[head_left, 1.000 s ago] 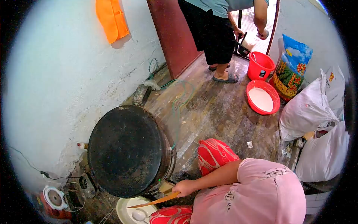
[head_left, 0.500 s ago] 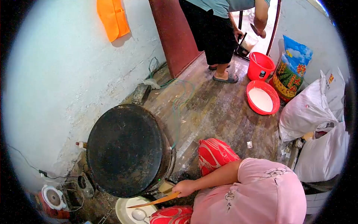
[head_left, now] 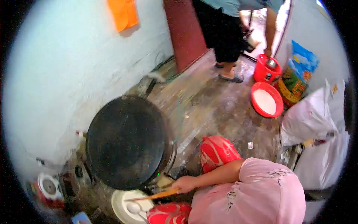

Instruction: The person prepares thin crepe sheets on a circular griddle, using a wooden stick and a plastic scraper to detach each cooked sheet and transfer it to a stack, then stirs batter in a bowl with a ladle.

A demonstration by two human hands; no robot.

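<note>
My right hand [head_left: 185, 184] is closed around the handle of a long wooden spatula [head_left: 160, 195]. Its thin blade reaches left over a cream-coloured basin [head_left: 116, 209]. A metal ladle [head_left: 133, 208] rests in that basin beside the blade. Just above the basin is a large round black griddle [head_left: 126, 142], its surface bare. My red-patterned knees [head_left: 218, 153] lie on either side of my right forearm. My left hand is out of sight.
A co-worker [head_left: 223, 33] bends by the doorway, one hand at a red bucket [head_left: 263, 71] with a metal cup. Near it are a red basin [head_left: 278, 108] of pale liquid, a colourful sack [head_left: 302, 69] and white sacks [head_left: 307, 121]. A small fan-like device [head_left: 49, 185] sits lower left.
The co-worker's hand has lowered to the red bucket, where a metal cup now shows. The view has shifted slightly. My right hand still holds the spatula over the basin.
</note>
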